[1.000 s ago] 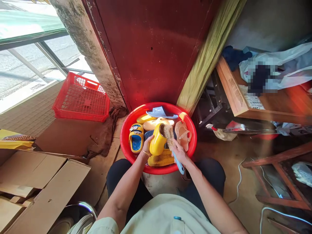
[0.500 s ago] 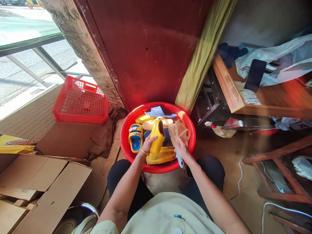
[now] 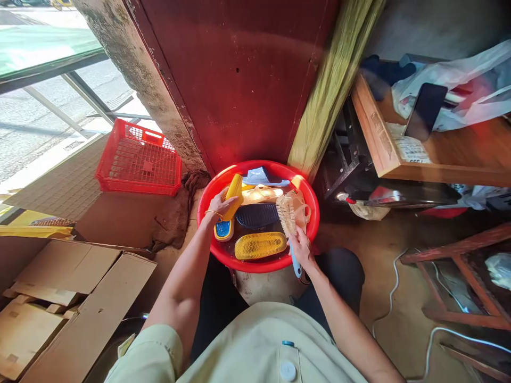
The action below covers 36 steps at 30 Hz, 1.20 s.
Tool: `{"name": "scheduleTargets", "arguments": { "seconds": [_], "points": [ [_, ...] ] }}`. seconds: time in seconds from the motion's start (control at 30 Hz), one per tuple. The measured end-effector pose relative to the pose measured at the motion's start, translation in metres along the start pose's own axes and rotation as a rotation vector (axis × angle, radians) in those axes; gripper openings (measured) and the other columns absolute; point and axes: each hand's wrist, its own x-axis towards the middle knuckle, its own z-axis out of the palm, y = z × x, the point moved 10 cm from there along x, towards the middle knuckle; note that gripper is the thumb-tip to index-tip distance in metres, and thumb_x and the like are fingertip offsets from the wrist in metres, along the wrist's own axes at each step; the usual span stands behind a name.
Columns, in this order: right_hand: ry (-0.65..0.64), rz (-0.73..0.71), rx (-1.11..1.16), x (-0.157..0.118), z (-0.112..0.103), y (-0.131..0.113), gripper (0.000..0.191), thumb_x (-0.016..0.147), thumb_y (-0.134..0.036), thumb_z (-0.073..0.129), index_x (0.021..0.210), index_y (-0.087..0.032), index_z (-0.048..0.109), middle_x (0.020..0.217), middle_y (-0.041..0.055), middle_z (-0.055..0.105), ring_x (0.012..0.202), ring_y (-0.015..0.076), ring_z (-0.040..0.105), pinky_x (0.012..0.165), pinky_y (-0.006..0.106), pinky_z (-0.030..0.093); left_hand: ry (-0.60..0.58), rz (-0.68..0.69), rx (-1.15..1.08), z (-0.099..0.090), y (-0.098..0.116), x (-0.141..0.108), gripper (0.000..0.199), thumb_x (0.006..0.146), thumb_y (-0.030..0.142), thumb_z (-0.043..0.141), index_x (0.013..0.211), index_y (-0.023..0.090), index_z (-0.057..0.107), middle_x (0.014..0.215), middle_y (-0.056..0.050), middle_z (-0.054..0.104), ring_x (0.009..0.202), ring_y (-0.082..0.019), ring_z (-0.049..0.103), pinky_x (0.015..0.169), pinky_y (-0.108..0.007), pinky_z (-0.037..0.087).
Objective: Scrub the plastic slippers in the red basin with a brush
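Note:
A red tub [image 3: 313, 234] between my knees holds several shoes. At its left side my left hand [image 3: 220, 205] grips a yellow shoe [image 3: 235, 198], tilted above a yellow clog with a blue inside [image 3: 224, 229]. My right hand [image 3: 301, 247] is closed round the light blue handle of a brush [image 3: 286, 213], its pale bristles near a beige sandal [image 3: 300, 207] on the right. In the middle lie a dark blue shoe [image 3: 257, 215] and, nearer me, a yellow sole [image 3: 260, 245]. A light blue slipper [image 3: 261, 177] rests at the back.
A red crate [image 3: 139, 162] and a brown cloth [image 3: 175, 218] are left of the tub. Cardboard [image 3: 91, 298] lies nearer left. On the right are a wooden table [image 3: 459, 173] with a phone [image 3: 426, 110], a wooden stool [image 3: 463, 266] and a white cable [image 3: 393, 298].
My left hand has carried the yellow shoe from the tub's middle to its left side and turned it. My right hand, with the brush, has moved only slightly.

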Motion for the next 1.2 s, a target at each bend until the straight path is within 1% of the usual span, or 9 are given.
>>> {"name": "scheduleTargets", "arguments": {
  "seconds": [0.17, 0.27, 0.37, 0.43, 0.67, 0.77, 0.93, 1.03, 1.2],
  "points": [
    [0.029, -0.013, 0.111, 0.000, -0.005, -0.004, 0.064, 0.086, -0.063, 0.049, 0.129, -0.016, 0.056, 0.067, -0.0024, 0.064, 0.041, 0.0112, 0.053, 0.040, 0.022, 0.046, 0.150, 0.214, 0.360, -0.004, 0.030, -0.018, 0.066, 0.083, 0.050, 0.067, 0.137, 0.014, 0.055, 0.142, -0.019, 0.055, 0.135, -0.038, 0.044, 0.115, -0.050, 0.030],
    [0.016, -0.021, 0.123, 0.000, -0.005, -0.010, 0.064, 0.086, -0.063, 0.049, 0.129, -0.016, 0.055, 0.067, -0.0022, 0.063, 0.040, 0.0116, 0.053, 0.039, 0.023, 0.046, -0.187, 0.419, 0.327, 0.063, 0.037, -0.071, 0.063, 0.079, 0.052, 0.071, 0.132, 0.021, 0.061, 0.131, -0.016, 0.062, 0.130, -0.037, 0.049, 0.116, -0.049, 0.030],
    [-0.024, -0.029, 0.064, -0.003, -0.002, -0.014, 0.066, 0.086, -0.063, 0.048, 0.132, -0.015, 0.054, 0.069, -0.0004, 0.065, 0.041, 0.0125, 0.054, 0.039, 0.024, 0.046, -0.560, 0.416, 0.355, 0.130, 0.004, -0.130, 0.069, 0.062, 0.049, 0.085, 0.123, 0.025, 0.067, 0.122, -0.015, 0.066, 0.122, -0.039, 0.055, 0.112, -0.052, 0.034],
    [-0.043, -0.033, -0.006, -0.004, -0.002, -0.014, 0.069, 0.086, -0.064, 0.047, 0.134, -0.014, 0.053, 0.071, 0.0014, 0.067, 0.042, 0.0132, 0.056, 0.040, 0.024, 0.047, -0.624, 0.370, 0.488, 0.149, -0.024, -0.148, 0.079, 0.059, 0.045, 0.087, 0.132, 0.027, 0.061, 0.143, -0.015, 0.054, 0.135, -0.042, 0.044, 0.116, -0.060, 0.025],
    [-0.051, -0.022, -0.085, 0.002, -0.004, -0.010, 0.082, 0.083, -0.071, 0.049, 0.141, -0.013, 0.050, 0.077, 0.0059, 0.071, 0.043, 0.0156, 0.058, 0.040, 0.026, 0.047, -0.595, 0.191, 0.623, 0.137, -0.055, -0.131, 0.095, 0.061, 0.035, 0.084, 0.148, 0.029, 0.045, 0.147, -0.017, 0.050, 0.133, -0.042, 0.045, 0.107, -0.060, 0.037],
    [-0.012, -0.059, -0.178, -0.002, -0.002, -0.011, 0.083, 0.086, -0.070, 0.044, 0.145, -0.012, 0.047, 0.082, 0.0094, 0.073, 0.049, 0.0192, 0.063, 0.047, 0.031, 0.051, -0.596, 0.017, 0.352, 0.135, -0.057, -0.122, 0.084, 0.065, 0.045, 0.080, 0.143, 0.029, 0.053, 0.130, -0.010, 0.065, 0.118, -0.034, 0.060, 0.100, -0.046, 0.047],
    [-0.045, -0.390, -0.507, -0.024, 0.027, -0.038, 0.072, 0.094, -0.059, 0.040, 0.148, -0.013, 0.047, 0.119, 0.0208, 0.070, 0.097, 0.0303, 0.070, 0.077, 0.039, 0.055, -0.540, -0.171, -0.291, 0.137, -0.060, -0.110, 0.056, 0.068, 0.037, 0.079, 0.120, 0.017, 0.070, 0.102, -0.005, 0.074, 0.091, -0.020, 0.068, 0.084, -0.030, 0.053],
    [-0.064, -0.466, -0.682, -0.019, 0.036, -0.049, 0.063, 0.097, -0.051, 0.036, 0.148, -0.016, 0.050, 0.120, 0.0205, 0.070, 0.093, 0.0315, 0.070, 0.073, 0.039, 0.055, -0.487, -0.190, -0.491, 0.133, -0.061, -0.106, 0.050, 0.066, 0.032, 0.081, 0.112, 0.014, 0.073, 0.095, -0.005, 0.073, 0.081, -0.016, 0.067, 0.076, -0.027, 0.053],
    [0.111, -0.385, -0.758, 0.008, 0.007, -0.064, 0.062, 0.098, -0.046, 0.035, 0.148, -0.011, 0.048, 0.111, 0.0219, 0.072, 0.080, 0.0310, 0.071, 0.064, 0.038, 0.053, -0.450, -0.239, -0.602, 0.125, -0.059, -0.114, 0.051, 0.063, 0.033, 0.084, 0.108, 0.012, 0.074, 0.086, -0.006, 0.072, 0.069, -0.013, 0.064, 0.064, -0.024, 0.049]
  ]
}}
